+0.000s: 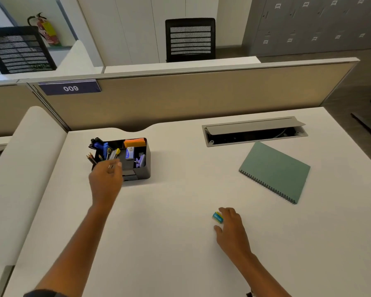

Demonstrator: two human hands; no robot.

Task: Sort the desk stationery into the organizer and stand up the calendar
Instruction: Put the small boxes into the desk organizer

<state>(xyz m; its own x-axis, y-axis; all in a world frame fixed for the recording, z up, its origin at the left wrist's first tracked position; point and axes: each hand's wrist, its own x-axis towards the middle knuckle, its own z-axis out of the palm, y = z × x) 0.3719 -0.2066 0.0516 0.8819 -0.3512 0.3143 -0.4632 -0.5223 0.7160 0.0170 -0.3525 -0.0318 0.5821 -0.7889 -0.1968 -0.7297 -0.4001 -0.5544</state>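
A black desk organizer [144,168] stands at the desk's back left, holding pens, pencils, orange sticky notes, a small box and a purple clip. My left hand [106,179] hovers over its front left corner, fingers loosely curled; something small may sit between the fingertips, but it is too blurred to tell. Near the desk's middle right, my right hand [231,230] reaches around a small blue and yellow eraser [217,217], fingers and thumb on either side of it. The green spiral-bound calendar [275,171] lies flat at the right.
An open grey cable tray [253,130] is set into the desk behind the calendar. A beige partition [180,97] runs along the back edge, with black mesh chairs beyond it. A white side panel borders the desk on the left.
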